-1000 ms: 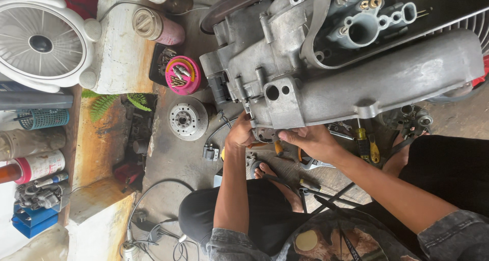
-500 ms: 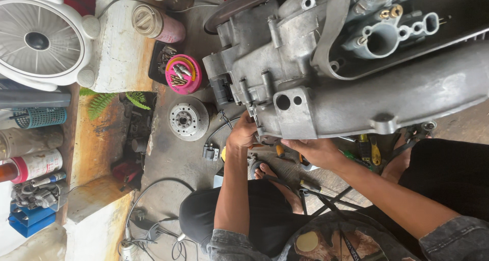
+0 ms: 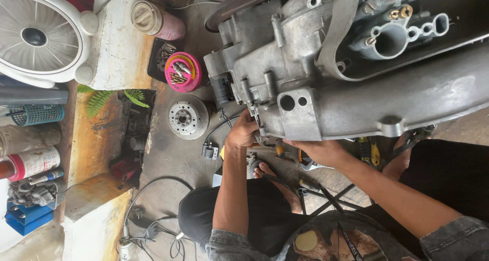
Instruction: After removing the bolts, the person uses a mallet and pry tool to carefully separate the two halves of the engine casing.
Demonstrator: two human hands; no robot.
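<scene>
Big grey cast-metal engine case (image 3: 356, 87) fills the far right of the scene, dull, pitted, with round bores and bolt bosses. Left hand (image 3: 242, 132) is curled against the case's near-left lower corner, fingers tucked at a small fitting; what it pinches cannot be told. Right hand (image 3: 321, 150) cups the case's near underside, fingers hidden beneath it, so closed or open is unclear. Round ribbed metal hub disc (image 3: 187, 116) lies on the stained concrete floor (image 3: 168, 159) left of the hands. Pink round tin (image 3: 182, 71) with small parts sits farther off. White plastic fan (image 3: 38, 34) far left. Yellow-handled tools (image 3: 368, 150) lie near the right wrist, partly blocked by the case. Black cables (image 3: 153, 225) coil near left.
</scene>
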